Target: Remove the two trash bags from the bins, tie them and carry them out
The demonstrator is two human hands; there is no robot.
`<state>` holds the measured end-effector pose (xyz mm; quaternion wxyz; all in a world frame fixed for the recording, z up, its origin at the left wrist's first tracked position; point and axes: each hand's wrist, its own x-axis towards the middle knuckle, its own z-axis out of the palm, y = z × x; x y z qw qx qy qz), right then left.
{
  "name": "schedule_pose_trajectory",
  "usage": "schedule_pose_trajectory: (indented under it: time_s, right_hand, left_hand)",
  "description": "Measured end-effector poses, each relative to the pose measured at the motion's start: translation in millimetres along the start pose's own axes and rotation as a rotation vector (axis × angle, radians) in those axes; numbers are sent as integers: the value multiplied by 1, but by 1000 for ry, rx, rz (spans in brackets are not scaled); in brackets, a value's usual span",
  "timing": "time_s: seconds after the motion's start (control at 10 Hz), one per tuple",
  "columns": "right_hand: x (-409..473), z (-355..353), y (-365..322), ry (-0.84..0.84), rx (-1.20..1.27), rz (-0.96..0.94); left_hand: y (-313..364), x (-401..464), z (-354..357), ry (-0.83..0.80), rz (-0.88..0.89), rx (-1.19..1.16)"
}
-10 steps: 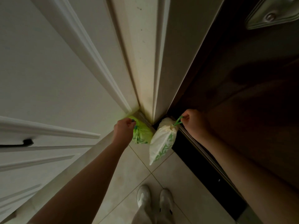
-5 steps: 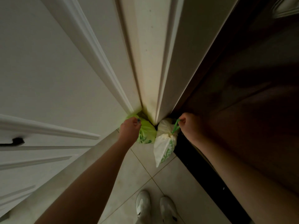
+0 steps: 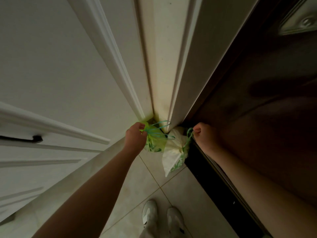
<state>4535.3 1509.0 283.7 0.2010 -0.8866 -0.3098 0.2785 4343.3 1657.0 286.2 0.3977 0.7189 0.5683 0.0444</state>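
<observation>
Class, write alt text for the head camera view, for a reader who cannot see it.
A person's left hand grips a green trash bag and the right hand a white trash bag by their drawstrings, beside a white door frame.

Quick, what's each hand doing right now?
Left hand: closed, gripping the green trash bag by its drawstring.
Right hand: closed, holding the white trash bag by its green drawstring.

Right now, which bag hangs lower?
The white bag in the right hand; its bottom corner dangles well below the green bag in the left hand.
</observation>
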Motion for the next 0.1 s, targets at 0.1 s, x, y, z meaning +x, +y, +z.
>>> schedule_pose_trajectory:
  time_s: [0.1]
  right_hand:
    - [-10, -8, -5, -23, -9, 9]
  left_hand:
    - [5, -14, -11, 27, 20, -9]
